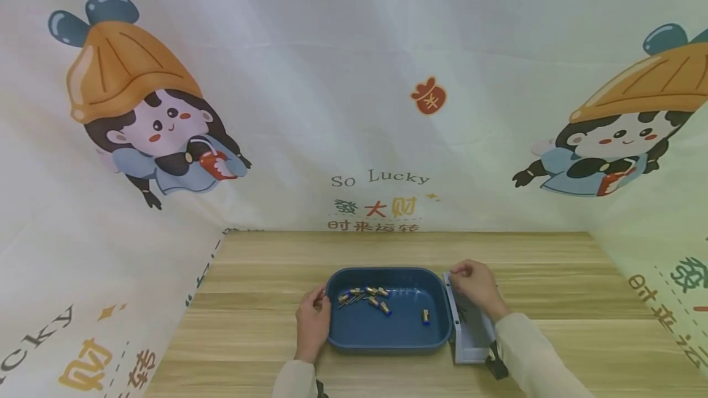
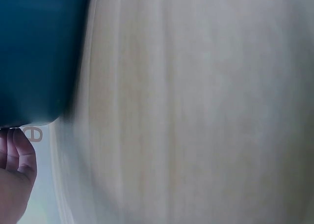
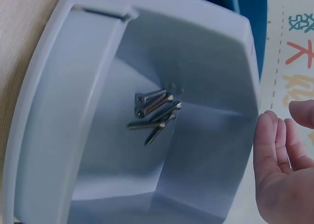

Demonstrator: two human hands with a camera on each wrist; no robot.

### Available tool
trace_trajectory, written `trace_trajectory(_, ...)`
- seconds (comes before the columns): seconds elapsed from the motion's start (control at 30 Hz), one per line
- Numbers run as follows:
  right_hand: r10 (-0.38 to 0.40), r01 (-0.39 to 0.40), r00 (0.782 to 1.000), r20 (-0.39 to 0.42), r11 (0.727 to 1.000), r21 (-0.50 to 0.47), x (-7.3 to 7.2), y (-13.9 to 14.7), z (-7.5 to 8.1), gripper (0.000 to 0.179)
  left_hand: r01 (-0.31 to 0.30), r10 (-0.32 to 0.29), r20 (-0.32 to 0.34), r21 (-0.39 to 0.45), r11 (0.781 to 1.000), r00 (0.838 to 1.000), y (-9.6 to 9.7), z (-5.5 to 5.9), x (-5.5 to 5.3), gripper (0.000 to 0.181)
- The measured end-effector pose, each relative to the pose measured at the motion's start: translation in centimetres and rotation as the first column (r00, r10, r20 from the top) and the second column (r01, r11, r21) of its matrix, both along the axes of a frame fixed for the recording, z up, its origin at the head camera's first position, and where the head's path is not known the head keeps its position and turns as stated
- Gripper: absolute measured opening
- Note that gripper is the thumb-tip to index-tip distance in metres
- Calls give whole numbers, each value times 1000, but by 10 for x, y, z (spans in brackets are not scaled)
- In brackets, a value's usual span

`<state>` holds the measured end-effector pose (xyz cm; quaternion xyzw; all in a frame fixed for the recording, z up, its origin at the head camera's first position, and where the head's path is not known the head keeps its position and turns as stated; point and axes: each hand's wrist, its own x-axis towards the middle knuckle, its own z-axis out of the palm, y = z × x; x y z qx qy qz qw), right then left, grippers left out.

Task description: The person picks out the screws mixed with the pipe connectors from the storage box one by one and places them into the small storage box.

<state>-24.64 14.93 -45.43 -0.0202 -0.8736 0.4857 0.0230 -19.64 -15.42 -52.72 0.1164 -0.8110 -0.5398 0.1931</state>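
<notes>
A dark blue tray [image 1: 389,341] lies on the table, holding several brass fittings with blue ends [image 1: 385,308] and several thin screws [image 1: 351,300]. My left hand [image 1: 312,323] touches its left side from outside, fingertips against the wall; the left wrist view shows the fingers [image 2: 25,153] there. Against the tray's right side stands a light grey bin [image 1: 470,339] with several countersunk screws [image 3: 156,106] inside. My right hand [image 1: 477,287] is at the bin's far end. In the right wrist view its fingers [image 3: 267,140] lie along the bin's edge, thumb apart from them.
A wood-grain table [image 1: 249,300] lies under everything. Printed cloth [image 1: 376,109] hangs along the back and both sides. One brass fitting [image 1: 425,317] sits apart from the others, near the tray's right end. A black strap [image 1: 496,366] hangs by the right sleeve [image 1: 533,352].
</notes>
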Motion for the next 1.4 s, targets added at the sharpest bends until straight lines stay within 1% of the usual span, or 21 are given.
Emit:
trace_trajectory(0.2,2,-2,1000,10,1000,-28,-3,-6,0,15,0,0,-9,0,1000,1000,0,0,1,28)
trace_trajectory(0.4,5,-5,1000,1,999,-37,-3,-14,1,17,5,-5,5,12,1000,1000,0,1,1,29)
trace_trajectory(0.6,26,-23,999,34,997,-78,-2,-22,2,19,11,-11,15,13,1000,1000,1,1,1,29)
trace_trajectory(0.83,41,-36,998,47,995,-95,-3,-30,-3,18,8,-8,14,13,1000,1000,2,2,2,29)
trace_trajectory(1.03,60,-57,998,22,990,-128,-2,-38,-6,17,14,-15,13,14,1000,1000,3,2,1,29)
trace_trajectory(1.17,70,-68,997,17,990,-121,-1,-44,-8,15,10,-10,9,11,1000,1000,2,2,0,29)
trace_trajectory(1.4,55,-51,998,29,992,-114,-2,-52,-15,15,10,-10,3,7,1000,1000,0,0,0,30)
